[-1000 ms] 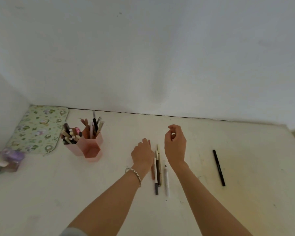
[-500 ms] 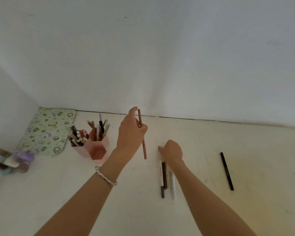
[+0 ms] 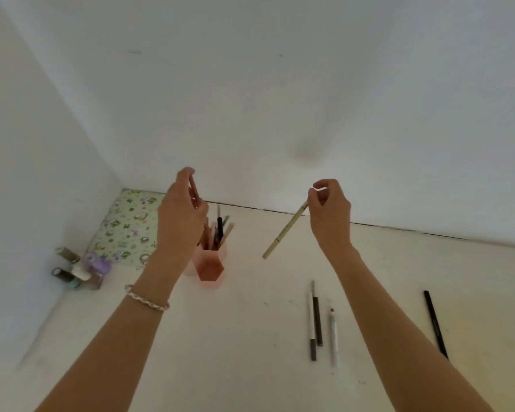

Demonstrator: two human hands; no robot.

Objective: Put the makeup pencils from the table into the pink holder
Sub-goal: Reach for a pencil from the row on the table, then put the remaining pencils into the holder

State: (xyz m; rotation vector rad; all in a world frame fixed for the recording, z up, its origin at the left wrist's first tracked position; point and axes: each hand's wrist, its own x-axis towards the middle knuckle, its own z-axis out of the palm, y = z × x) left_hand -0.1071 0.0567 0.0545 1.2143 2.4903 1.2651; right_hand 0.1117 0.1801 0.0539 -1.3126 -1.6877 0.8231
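Note:
The pink holder, with several pencils standing in it, sits left of centre on the white table. My left hand is right above it, shut on a pink-brown pencil whose lower end points down at the holder's mouth. To the right, my right hand is raised and pinches the top of a beige pencil, which hangs slanted in the air. Three pencils lie side by side on the table under my right forearm. A black pencil lies apart at the right.
A green flowered mat lies in the back left corner. Small bottles stand against the left wall. White walls close the table at the back and the left. A second pink holder is mostly hidden behind my left wrist.
My left hand carried the pink-brown pencil left to above the holder. My right hand took the beige pencil from the row on the table and lifted it.

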